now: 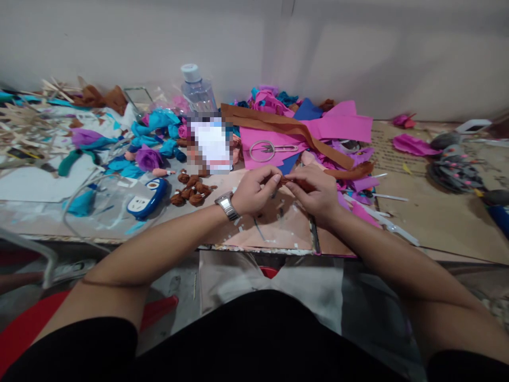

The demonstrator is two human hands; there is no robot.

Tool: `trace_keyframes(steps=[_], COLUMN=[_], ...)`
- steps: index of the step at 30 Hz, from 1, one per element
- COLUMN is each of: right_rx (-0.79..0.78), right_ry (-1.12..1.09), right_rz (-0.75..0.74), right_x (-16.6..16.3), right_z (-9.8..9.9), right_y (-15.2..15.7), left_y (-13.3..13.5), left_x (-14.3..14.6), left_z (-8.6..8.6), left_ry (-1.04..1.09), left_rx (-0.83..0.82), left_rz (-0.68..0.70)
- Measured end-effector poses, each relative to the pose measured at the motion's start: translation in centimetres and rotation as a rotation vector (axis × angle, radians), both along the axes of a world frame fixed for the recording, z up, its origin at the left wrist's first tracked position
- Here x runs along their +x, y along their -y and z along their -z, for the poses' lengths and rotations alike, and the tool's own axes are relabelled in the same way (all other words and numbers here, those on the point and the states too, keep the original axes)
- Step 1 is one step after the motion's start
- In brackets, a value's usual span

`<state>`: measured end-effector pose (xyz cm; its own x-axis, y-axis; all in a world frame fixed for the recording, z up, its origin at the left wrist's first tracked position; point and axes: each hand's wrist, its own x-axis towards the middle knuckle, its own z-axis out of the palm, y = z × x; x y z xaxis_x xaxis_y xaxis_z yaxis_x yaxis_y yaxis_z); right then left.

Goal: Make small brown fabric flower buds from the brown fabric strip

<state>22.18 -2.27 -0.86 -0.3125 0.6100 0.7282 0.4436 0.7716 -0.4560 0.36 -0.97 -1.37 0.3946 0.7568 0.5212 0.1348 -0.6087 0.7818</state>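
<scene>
My left hand (256, 190), with a watch on its wrist, and my right hand (318, 192) meet above the table's near edge. Both are closed, pinching a small piece of brown crepe paper (283, 181) between the fingertips. Most of that piece is hidden by the fingers. Left of my left hand lies a small heap of twisted brown paper knots (194, 191). Beyond my hands, thread snips (280, 147) with a large ring rest on pink crepe paper (342, 124). A long brown paper strip (270, 118) lies across the pink sheets.
A clear bottle (199, 95) with a white cap stands behind a blurred-out white rectangle (214, 143). A blue-and-white oval device (147, 199) lies left, near cables and blue and purple paper flowers (149, 157). Cardboard (429, 212) and a dark bundle (453, 170) are right.
</scene>
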Motion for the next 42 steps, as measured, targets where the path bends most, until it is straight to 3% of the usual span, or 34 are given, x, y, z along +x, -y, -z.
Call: trace_keyframes(steps=[14,28,42], right_rx=[-0.087,-0.045,-0.048], right_ry=[-0.055,-0.045,-0.04], right_rz=[0.035,0.004,0.037], right_x=[-0.2,-0.24,-0.21], right_z=[0.1,0.11,0.12], right_y=[0.25,0.09,-0.01], left_y=[-0.25,-0.2,-0.4], left_x=[-0.16,-0.15,-0.12], left_z=[0.17,-0.02,0.17], left_ry=[-0.133,-0.092,-0.083], left_rx=[0.082,0.108,0.051], left_rz=[0.035,-0.046,-0.005])
